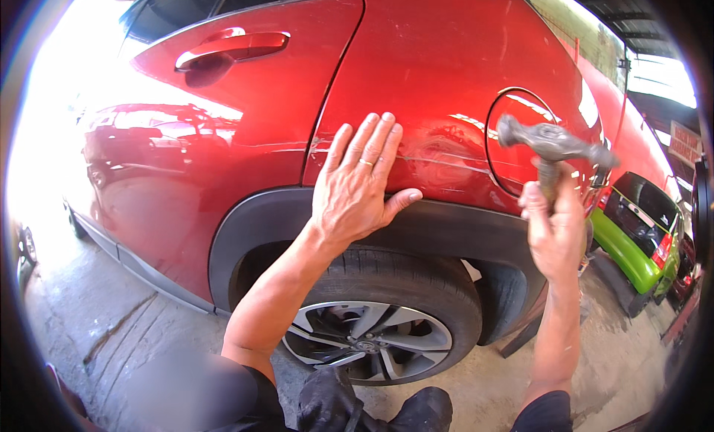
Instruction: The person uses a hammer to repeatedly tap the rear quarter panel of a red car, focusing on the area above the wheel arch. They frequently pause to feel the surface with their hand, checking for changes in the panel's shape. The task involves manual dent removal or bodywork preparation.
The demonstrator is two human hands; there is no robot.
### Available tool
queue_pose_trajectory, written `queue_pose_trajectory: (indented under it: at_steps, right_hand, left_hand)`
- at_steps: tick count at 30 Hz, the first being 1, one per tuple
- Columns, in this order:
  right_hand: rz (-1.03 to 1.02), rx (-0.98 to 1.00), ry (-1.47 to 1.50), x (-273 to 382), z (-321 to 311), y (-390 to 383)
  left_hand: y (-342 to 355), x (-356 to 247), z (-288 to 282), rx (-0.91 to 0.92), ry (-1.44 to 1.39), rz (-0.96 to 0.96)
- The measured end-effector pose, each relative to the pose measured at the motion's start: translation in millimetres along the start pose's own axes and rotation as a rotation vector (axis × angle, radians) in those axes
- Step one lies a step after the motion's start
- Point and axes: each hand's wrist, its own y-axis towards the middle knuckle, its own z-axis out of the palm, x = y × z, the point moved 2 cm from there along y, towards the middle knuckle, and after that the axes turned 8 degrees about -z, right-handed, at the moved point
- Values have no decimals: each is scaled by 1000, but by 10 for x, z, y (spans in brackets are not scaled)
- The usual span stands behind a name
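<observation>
My left hand (pixel 358 181) lies flat on the red car's rear panel (pixel 424 53), just above the black wheel arch trim (pixel 439 227), with its fingers pointing up and the thumb out to the right. A ring shows on one finger. To the right, my right hand (pixel 556 231) grips a metal hammer (pixel 554 140) by its handle, head up, in front of the round fuel flap (pixel 513 108). Whether the hammer touches the panel I cannot tell. Scratches and a shallow dent (pixel 446 153) mark the paint between my hands.
Below the arch is the rear wheel (pixel 372 335) with its tyre. The rear door and its handle (pixel 232 49) are at the upper left. A green car (pixel 632 231) stands at the right. Concrete floor (pixel 126 350) runs along the car's side.
</observation>
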Motion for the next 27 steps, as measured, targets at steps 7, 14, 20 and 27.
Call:
queue_pose_trajectory:
  at_steps: [7,14,20,27]
  right_hand:
    - [76,420,-390,210,123,422]
    - [-39,102,112,406,230,345]
    - [-571,121,-622,-95,405,300]
    - [-669,41,-610,9,555,325]
  left_hand:
    - [429,110,27,-151,48,-120]
    - [-229,194,90,-72,-9,-132]
    - [-544,248,164,-3,-56,-175]
    - [-578,283,180,15,-26,-162]
